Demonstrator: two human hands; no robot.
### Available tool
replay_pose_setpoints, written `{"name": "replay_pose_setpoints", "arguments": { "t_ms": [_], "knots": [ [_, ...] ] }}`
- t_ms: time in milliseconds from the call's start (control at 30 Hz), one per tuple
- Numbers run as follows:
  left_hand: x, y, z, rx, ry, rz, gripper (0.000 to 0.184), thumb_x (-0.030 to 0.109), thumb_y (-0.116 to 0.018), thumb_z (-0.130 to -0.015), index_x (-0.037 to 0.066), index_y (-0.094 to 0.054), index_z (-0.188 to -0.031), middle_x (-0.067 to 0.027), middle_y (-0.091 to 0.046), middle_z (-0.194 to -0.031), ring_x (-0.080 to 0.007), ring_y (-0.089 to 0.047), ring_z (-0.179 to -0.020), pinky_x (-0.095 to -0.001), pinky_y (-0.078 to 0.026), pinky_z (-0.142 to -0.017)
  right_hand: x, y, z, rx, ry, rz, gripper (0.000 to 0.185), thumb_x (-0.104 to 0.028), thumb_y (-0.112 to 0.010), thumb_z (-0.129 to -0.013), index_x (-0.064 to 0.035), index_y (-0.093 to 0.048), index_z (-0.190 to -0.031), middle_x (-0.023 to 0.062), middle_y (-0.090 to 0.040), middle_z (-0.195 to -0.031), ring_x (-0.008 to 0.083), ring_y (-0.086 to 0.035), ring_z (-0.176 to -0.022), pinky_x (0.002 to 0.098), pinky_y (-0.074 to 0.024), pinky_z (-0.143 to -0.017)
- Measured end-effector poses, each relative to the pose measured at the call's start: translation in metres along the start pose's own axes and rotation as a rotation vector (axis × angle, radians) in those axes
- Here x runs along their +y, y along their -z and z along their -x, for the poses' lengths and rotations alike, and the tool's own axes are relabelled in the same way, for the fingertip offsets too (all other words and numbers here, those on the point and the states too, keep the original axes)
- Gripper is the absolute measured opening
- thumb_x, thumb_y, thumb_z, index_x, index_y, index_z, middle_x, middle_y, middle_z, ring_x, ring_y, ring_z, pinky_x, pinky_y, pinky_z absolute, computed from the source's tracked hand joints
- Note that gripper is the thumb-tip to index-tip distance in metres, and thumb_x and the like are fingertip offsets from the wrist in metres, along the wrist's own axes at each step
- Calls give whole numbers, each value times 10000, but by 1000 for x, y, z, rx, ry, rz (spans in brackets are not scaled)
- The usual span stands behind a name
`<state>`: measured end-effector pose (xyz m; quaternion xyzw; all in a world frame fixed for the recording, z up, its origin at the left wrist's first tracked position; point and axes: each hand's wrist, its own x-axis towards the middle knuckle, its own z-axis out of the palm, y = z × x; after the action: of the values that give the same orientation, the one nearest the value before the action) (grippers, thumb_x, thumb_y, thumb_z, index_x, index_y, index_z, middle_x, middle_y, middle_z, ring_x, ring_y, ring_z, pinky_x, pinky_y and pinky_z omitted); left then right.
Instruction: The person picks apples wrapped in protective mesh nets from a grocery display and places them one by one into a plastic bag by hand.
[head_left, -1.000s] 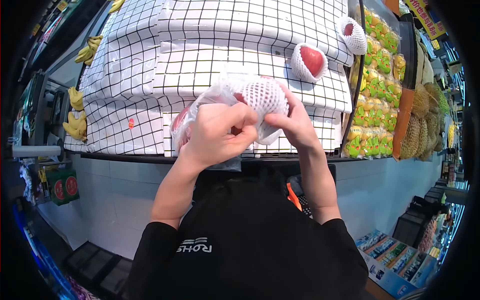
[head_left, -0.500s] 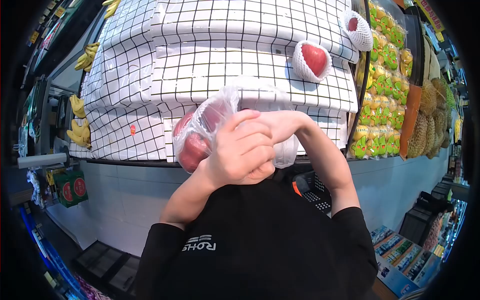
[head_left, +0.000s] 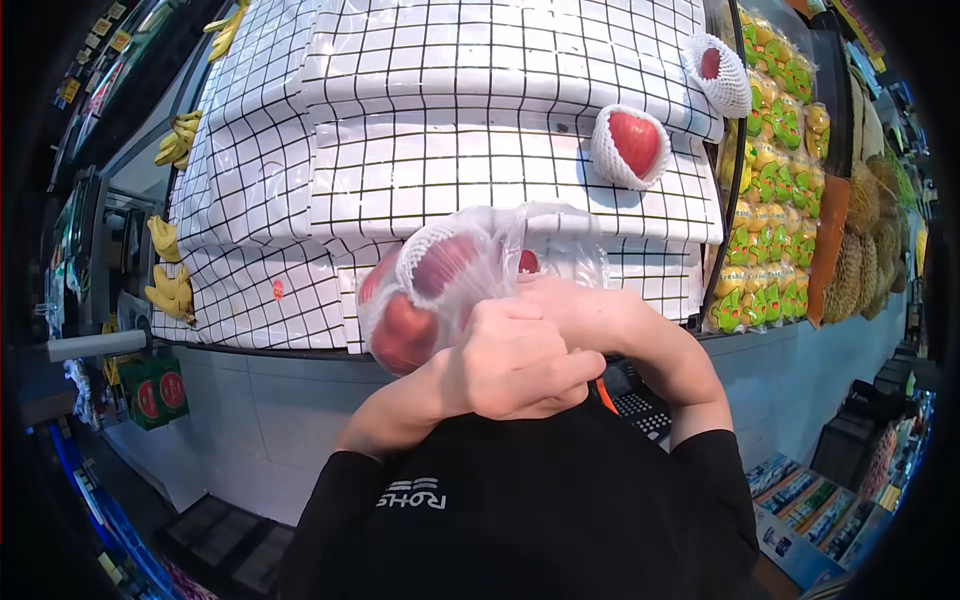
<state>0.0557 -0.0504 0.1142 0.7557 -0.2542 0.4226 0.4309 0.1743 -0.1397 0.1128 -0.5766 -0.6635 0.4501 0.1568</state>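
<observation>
Right hand point(head_left: 585, 312) moved behind left hand point(head_left: 515, 362) | left clenching bag point(head_left: 510, 245) | right fingers hidden, unclear

Passage over cloth point(head_left: 430, 145), far middle and far left. Bag point(head_left: 408, 325) blocks near middle. Netted apple point(head_left: 633, 143) far right, second apple point(head_left: 722, 78) beyond. Packs point(head_left: 768, 205) border right; bananas point(head_left: 172, 292), left edge.

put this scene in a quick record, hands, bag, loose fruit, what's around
left hand: fingers curled at the bag's neck, overlapping the right
right hand: fingertips hidden
clear plastic bag: holds red apples, at least one in a white foam net
loose fruit: two netted apples near the checkered cloth's right side
left edge: bananas
right: packaged yellow fruit, durians
</observation>
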Motion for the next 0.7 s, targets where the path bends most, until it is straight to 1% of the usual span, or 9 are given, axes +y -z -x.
{"name": "replay_pose_setpoints", "arguments": {
  "t_ms": [67, 133, 267, 400, 467, 500, 567, 667, 700],
  "knots": [
    [-5, 2, -4, 85, 19, 11, 214, -68, -595, -657, 28, -639, -843, 14, -471, -571, -134, -430, -439, -262, -336, -451, 8, -7, -2, 330, 354, 226, 192, -181, -647, -762, -31, -654, -882, 143, -657, -942, 346, -609, -910, 419, -495, -789],
    [-13, 3, -9, 127, 33, -47, 130, -24, -645, -730, 13, -654, -855, -11, -529, -606, -159, -494, -465, -283, -401, -475, 17, -6, -5, 368, 440, 212, 202, -167, -628, -795, -28, -658, -938, 141, -651, -977, 333, -612, -959, 410, -494, -808],
    [-14, 7, -2, 79, 49, -99, 131, -12, -657, -737, 4, -662, -867, -17, -537, -596, -163, -498, -458, -286, -413, -473, 29, -9, 8, 257, 239, -301, 386, -157, -710, -771, -3, -629, -1115, 129, -642, -1108, 322, -603, -1055, 398, -487, -879],
    [-10, 20, 4, 25, 150, -214, 137, -15, -635, -751, -5, -668, -884, -23, -529, -571, -152, -471, -435, -277, -384, -444, 41, -23, 27, 572, 298, -389, 511, -133, -745, -796, 13, -577, -1256, 156, -611, -1232, 253, -586, -1145, 341, -445, -985],
    [-10, 25, 4, 23, 159, -206, 156, -31, -618, -748, -14, -670, -893, -30, -529, -567, -147, -456, -427, -275, -360, -430, 54, -44, 39, 1078, 46, -312, 514, -116, -736, -809, 14, -561, -1275, 158, -603, -1240, 234, -570, -1151, 342, -445, -975],
    [-11, 27, 4, 19, 171, -213, 165, -39, -614, -741, -18, -672, -895, -32, -528, -566, -147, -452, -425, -274, -354, -428, 60, -56, 42, 1082, 43, -316, 514, -116, -736, -809, 14, -561, -1275, 158, -603, -1240, 234, -570, -1151, 342, -445, -975],
    [-17, 26, 7, 49, 161, -211, 189, -51, -609, -730, -30, -674, -906, -24, -512, -554, -147, -443, -421, -270, -345, -427, 69, -82, 45, 1568, -184, -461, 517, -120, -717, -838, 22, -533, -1301, 147, -573, -1274, 227, -554, -1158, 357, -444, -972],
    [-25, 25, 9, 66, 167, -264, 187, -33, -630, -739, -36, -671, -921, -23, -512, -560, -148, -441, -421, -268, -339, -425, 67, -107, 50, 1524, -267, -683, 536, -175, -681, -888, 31, -484, -1341, 142, -539, -1306, 223, -540, -1163, 353, -446, -958],
    [-24, 28, 7, 48, 208, -314, 252, -57, -669, -675, 4, -683, -919, -16, -536, -567, -144, -485, -428, -271, -374, -425, 63, -117, 51, 1451, -270, -825, 586, -270, -656, -916, 38, -444, -1368, 135, -515, -1319, 204, -524, -1170, 330, -442, -951]
  ]
}}
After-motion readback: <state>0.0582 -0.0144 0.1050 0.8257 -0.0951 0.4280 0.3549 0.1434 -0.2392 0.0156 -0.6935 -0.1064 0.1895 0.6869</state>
